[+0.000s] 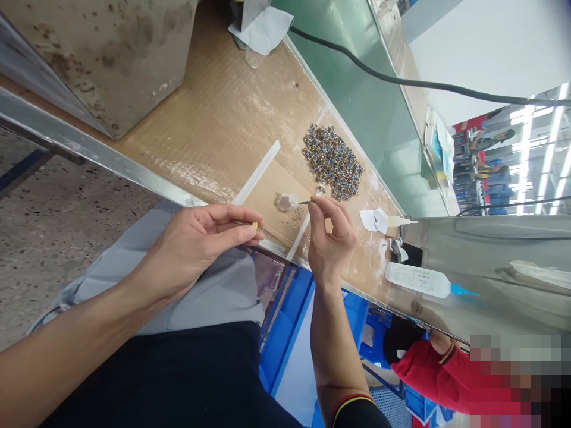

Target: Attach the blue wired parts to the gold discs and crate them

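My left hand (214, 235) is over the bench's front edge, thumb and fingers pinched on a small yellow piece (254, 226). Most of that piece is hidden by the fingers. My right hand (330, 238) pinches a thin, dark, pointed tool (305, 203). Its tip reaches the small clear plastic cup (292, 201); I cannot tell whether the two touch. Tiny dark bits (292, 219) lie scattered on the cardboard just in front of the cup. Beyond my right hand sits a heap of small brass-coloured parts with blue bits (333, 161).
White strips (257, 172) border the cardboard work area. A stained metal box (111, 53) stands at the far left. To the right lie a bottle with a blue nozzle (419, 279) and a small pale nozzle (399, 221). Blue bins (285, 333) are below; a person in red (446, 374) is at the right.
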`<state>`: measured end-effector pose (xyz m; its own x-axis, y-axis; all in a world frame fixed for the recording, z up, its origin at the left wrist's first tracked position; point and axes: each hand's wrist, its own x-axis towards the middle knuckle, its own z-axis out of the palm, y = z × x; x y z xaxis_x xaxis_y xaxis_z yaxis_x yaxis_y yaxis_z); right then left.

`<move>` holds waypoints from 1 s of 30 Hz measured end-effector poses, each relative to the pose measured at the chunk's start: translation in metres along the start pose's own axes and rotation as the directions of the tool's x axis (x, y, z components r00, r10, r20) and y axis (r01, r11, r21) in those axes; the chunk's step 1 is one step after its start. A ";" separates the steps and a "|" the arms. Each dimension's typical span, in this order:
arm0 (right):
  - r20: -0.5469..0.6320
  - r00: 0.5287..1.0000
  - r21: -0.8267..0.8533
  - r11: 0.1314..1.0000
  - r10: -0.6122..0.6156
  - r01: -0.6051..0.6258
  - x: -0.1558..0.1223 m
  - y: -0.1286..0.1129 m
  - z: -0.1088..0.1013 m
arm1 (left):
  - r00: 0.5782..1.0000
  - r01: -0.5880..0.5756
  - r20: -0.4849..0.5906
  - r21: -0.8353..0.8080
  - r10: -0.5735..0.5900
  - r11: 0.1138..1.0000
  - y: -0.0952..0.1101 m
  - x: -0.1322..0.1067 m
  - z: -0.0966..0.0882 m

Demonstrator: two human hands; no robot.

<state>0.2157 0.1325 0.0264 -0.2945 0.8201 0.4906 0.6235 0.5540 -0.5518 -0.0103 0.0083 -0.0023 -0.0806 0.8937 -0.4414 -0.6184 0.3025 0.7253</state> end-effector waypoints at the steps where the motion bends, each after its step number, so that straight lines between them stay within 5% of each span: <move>1: 0.001 1.000 -0.001 1.000 0.004 -0.004 -0.001 0.001 0.000 | 1.000 0.001 -0.004 0.004 -0.001 1.000 0.000 0.000 0.000; 19: -0.015 0.999 0.006 0.999 0.046 -0.046 -0.002 -0.001 -0.002 | 1.000 -0.022 0.005 -0.049 0.022 0.999 0.000 0.000 0.001; 30: -0.084 0.996 0.010 0.999 0.031 -0.031 -0.003 -0.007 -0.018 | 0.983 0.149 0.150 -0.316 -0.105 0.937 0.006 0.002 0.004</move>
<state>0.2253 0.1238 0.0415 -0.2128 0.8220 0.5282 0.6247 0.5301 -0.5733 -0.0112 0.0136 0.0035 0.1033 0.8964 -0.4310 -0.8387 0.3114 0.4467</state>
